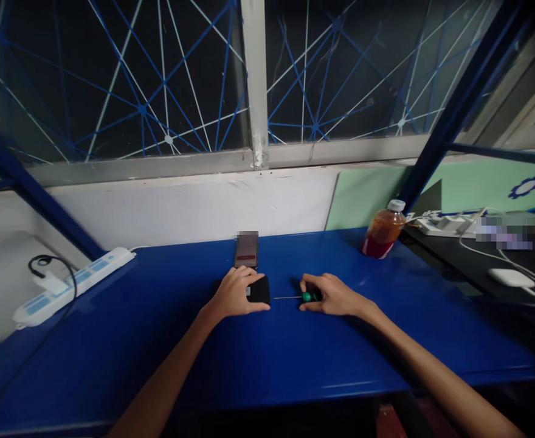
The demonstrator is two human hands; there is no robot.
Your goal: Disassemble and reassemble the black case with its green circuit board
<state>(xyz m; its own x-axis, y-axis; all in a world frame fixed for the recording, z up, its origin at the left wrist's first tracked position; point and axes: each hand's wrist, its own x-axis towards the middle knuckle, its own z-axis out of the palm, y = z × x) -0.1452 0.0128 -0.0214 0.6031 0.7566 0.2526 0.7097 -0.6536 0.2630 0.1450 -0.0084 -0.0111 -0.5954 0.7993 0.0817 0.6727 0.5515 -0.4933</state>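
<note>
My left hand (236,293) is closed around a flat black box-shaped object (261,291) on the blue table; its exact kind I cannot make out. Thumb and fingers press on its opposite edges. In my right hand (334,294) is a screwdriver (307,297) with a green and black handle, gripped between thumb and fingers. Its thin metal shaft points left, and the tip meets the right side of the black object; whether it goes in I cannot tell. Just behind my left hand a phone (246,250) stands propped up, partly blurred.
The blue table (267,365) runs up to a wall under the windows. A bottle of reddish drink (383,230) stands at the back right. At the left lies a white power strip (76,286) with a black cable. A white charger (511,278) and cables lie on the dark table at the right.
</note>
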